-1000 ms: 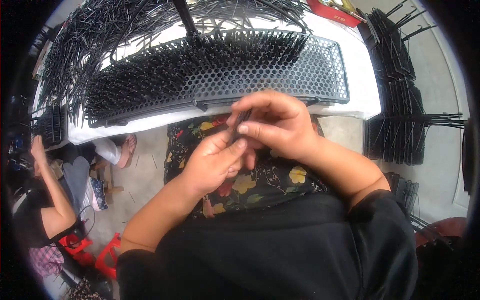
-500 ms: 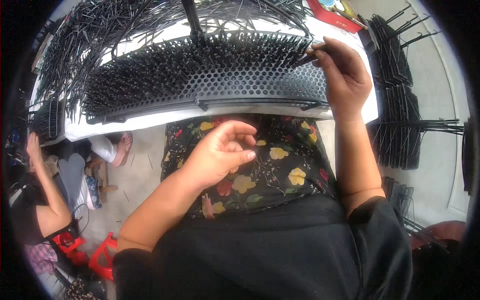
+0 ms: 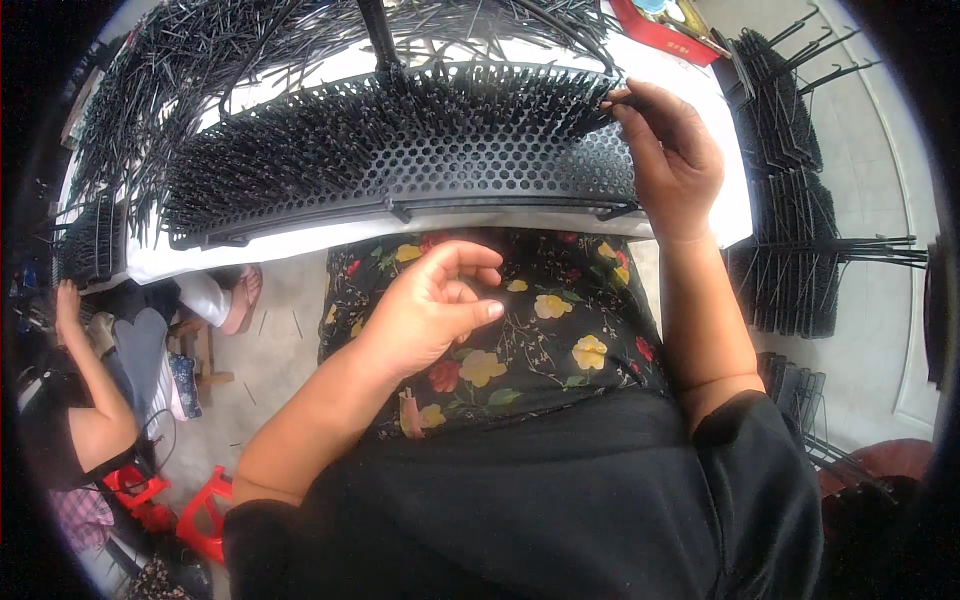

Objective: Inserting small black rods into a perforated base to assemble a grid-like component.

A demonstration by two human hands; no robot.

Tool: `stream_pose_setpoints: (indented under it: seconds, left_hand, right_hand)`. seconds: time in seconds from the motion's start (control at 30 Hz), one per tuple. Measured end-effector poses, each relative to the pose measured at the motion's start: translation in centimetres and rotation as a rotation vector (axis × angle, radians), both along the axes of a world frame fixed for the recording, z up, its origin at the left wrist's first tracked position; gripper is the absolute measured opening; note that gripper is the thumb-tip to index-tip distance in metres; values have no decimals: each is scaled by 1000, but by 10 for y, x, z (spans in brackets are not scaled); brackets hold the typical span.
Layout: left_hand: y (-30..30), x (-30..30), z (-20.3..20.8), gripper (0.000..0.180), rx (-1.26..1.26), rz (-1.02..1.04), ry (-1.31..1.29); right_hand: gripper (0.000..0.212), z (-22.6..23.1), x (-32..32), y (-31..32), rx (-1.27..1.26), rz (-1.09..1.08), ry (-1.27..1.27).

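Right hand (image 3: 680, 170) has travelled from beside the left hand, over the lap, up to the right part of the perforated black rack (image 3: 470, 165), edging slightly leftward in the last half second. Its fingers narrow to a pinch on a thin dark strip (image 3: 618, 100), partly lost against the standing strips (image 3: 300, 140) behind. Left hand (image 3: 425, 315) stays over the floral cloth (image 3: 550, 305), loosely curled, thumb and index finger apart. Rack lies on the white tabletop (image 3: 165, 258), strips upright across its left and rear, open holes along centre front. Loose heap of strips (image 3: 170, 110) behind, far left; red box (image 3: 665, 40) far right.
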State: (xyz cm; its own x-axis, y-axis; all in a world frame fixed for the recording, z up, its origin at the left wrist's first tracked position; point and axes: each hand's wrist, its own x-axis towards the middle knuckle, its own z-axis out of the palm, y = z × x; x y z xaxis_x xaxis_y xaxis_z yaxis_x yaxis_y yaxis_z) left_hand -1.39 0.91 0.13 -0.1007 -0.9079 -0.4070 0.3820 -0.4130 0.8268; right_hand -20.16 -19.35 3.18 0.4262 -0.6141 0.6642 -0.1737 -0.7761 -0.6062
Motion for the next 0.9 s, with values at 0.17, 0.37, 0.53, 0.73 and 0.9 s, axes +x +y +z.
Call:
stream_pose_setpoints:
  seconds: [0.17, 0.37, 0.53, 0.73, 0.9]
  left_hand:
    - [0, 0, 1, 42, 4, -10, -29]
    - [0, -1, 0, 42, 2, 5, -13]
    - [-1, -1, 1, 41, 8, 4, -16]
    - [0, 0, -1, 41, 3, 14, 2]
    - [0, 0, -1, 40, 15, 15, 9]
  right_hand:
    - [27, 3, 1, 0, -67, 7, 58]
    - [28, 2, 2, -1, -48, -8, 63]
    - [27, 3, -2, -3, -66, -11, 49]
    - [27, 2, 1, -2, -25, -18, 96]
    - [27, 6, 7, 1, -36, -3, 101]
